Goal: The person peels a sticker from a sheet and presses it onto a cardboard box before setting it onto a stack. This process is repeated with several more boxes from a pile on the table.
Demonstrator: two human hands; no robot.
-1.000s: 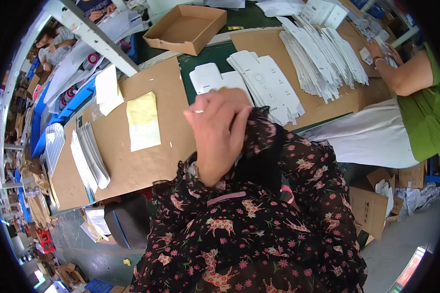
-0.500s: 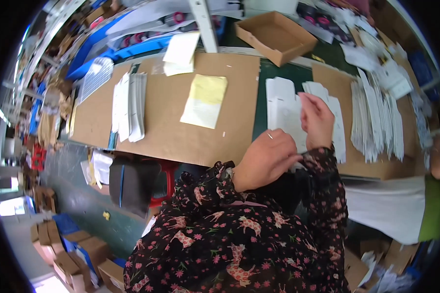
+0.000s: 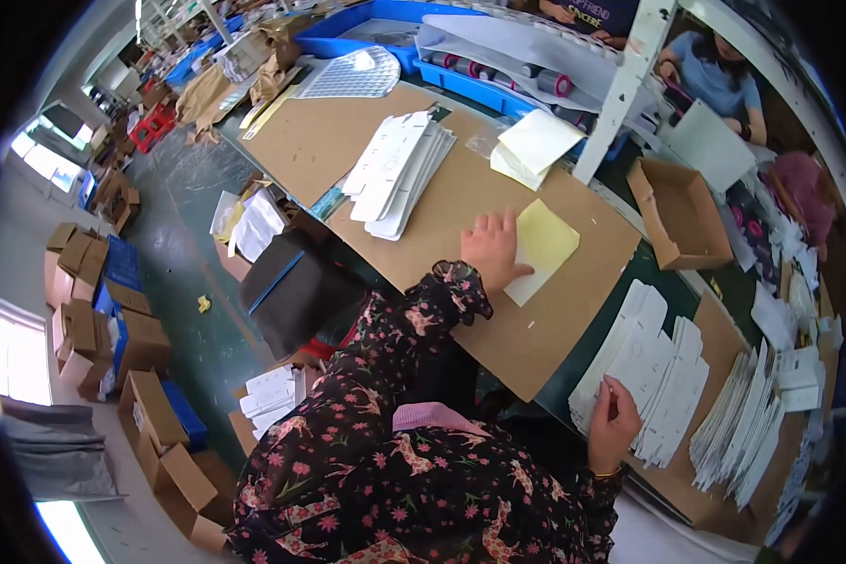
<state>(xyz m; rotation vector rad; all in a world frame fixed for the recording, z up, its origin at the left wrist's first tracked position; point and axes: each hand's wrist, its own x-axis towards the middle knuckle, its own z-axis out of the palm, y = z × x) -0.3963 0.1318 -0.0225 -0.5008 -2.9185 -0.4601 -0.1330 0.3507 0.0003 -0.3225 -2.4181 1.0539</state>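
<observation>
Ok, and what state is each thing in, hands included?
Left hand: spread open, overlapping the yellow sheet's edge
Right hand: curled, at a flat carton; grip unclear
Yellow sheet: lying flat
Flat carton: unassembled
Left carton stack: flattened, piled
Brown box: open-topped
Blue tray: holding pink-ended rollers

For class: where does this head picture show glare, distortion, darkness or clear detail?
Head view: the large window at left is blown out to white; the white beam at upper right bows; the corners fall to black; the flat white carton by the right hand keeps readable edges.
</observation>
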